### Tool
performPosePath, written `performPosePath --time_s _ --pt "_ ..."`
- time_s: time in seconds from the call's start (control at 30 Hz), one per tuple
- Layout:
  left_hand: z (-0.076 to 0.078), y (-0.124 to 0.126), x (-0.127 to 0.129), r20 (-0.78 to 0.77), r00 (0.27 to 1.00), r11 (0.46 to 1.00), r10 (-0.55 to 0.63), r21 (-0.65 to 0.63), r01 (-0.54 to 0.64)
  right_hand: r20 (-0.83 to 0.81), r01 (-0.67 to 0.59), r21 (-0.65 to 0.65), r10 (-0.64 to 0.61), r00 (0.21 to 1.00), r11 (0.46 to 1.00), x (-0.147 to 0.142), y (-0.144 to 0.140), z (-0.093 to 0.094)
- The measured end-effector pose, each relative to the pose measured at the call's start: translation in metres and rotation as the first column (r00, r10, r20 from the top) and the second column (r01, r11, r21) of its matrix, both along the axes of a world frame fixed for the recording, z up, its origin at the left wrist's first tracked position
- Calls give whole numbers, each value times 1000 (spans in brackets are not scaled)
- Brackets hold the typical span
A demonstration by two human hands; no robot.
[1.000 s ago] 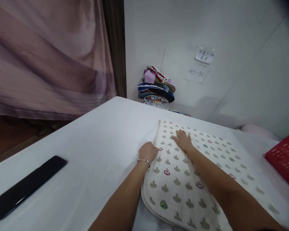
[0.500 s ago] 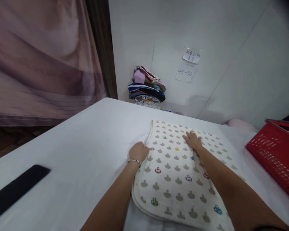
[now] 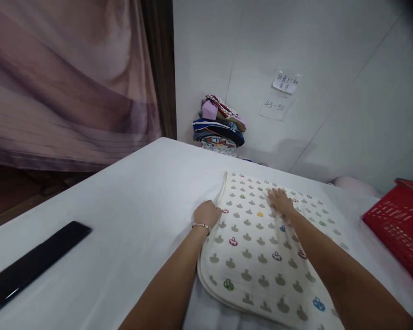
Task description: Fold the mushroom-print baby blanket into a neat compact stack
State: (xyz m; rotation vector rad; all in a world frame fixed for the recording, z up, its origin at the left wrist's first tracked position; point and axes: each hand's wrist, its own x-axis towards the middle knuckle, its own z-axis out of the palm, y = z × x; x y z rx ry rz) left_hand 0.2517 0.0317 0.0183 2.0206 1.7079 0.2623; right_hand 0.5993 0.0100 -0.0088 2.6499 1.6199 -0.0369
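A folded cream-white cloth (image 3: 254, 250), printed with grey and a few coloured mushroom shapes, lies flat with layered, rounded edges. My left hand (image 3: 207, 214), wearing a bracelet at the wrist, is closed on the cloth's left edge; its thumb rests on top and the other fingers are mostly hidden. Flat on the upper part of the cloth is my right hand (image 3: 280, 201), palm down with fingers stretched out. My right forearm crosses above the cloth's right side and covers some of it.
A black flat strip (image 3: 37, 263) lies on the white table (image 3: 124, 215) at left. Against the wall stands a stack of folded fabrics (image 3: 219, 126). A red perforated basket (image 3: 399, 220) sits at right. A pinkish curtain (image 3: 65, 87) hangs left, and paper signs (image 3: 274, 106) are on the wall.
The camera has turned slightly left, so the scene sits further right in view. My right hand has slid a little to the left over the cloth. My left hand keeps its hold on the edge.
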Motion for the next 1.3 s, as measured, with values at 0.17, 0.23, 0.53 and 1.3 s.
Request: performPosePath --time_s 0.17,0.23,0.53,1.3 --pt "-1 -1 2 -41 999 999 -18 38 20 -75 22 10 -21 997 1000 -20 3 4" --pt "-1 -2 3 -52 998 999 -32 40 34 -111 -48 52 54 992 997 -34 11 10" --pt "1 -3 1 -54 998 998 -28 52 31 -213 -443 43 441 872 895 -137 71 10" --pt "-3 0 1 -78 996 999 -47 25 49 -23 -892 192 911 412 408 -150 99 36"
